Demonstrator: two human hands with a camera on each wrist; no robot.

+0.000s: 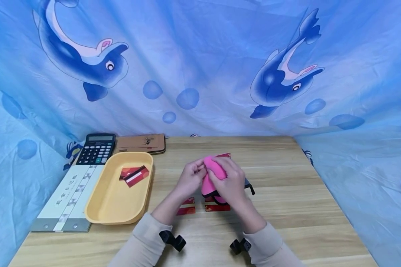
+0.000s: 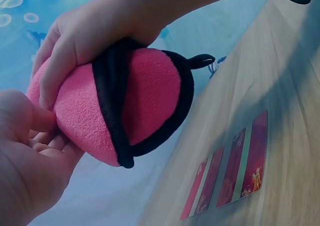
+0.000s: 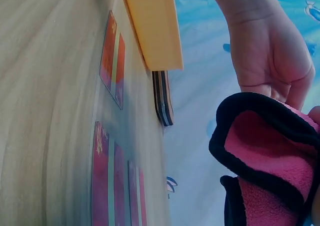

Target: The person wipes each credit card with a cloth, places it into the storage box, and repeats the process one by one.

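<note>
A pink fleece cloth (image 1: 208, 185) with black edging is held bunched over the table between both hands. My left hand (image 1: 191, 178) pinches its left side with thumb and fingers. From the right, my right hand (image 1: 232, 181) grips it, fingers curled over the top. In the left wrist view the cloth (image 2: 150, 94) shows a folded, pocket-like shape and a black loop (image 2: 202, 61). The right wrist view shows the cloth's open black-edged fold (image 3: 265, 146); the right hand is mostly out of that frame. Red striped cards (image 1: 217, 208) lie on the table below the hands.
Left of the hands stands a yellow basin (image 1: 120, 207) holding two red cards (image 1: 137, 176). Beside it lies a white ledger book (image 1: 68, 189), with a black calculator (image 1: 97, 148) at its far end. A brown wallet (image 1: 140, 143) lies behind the basin.
</note>
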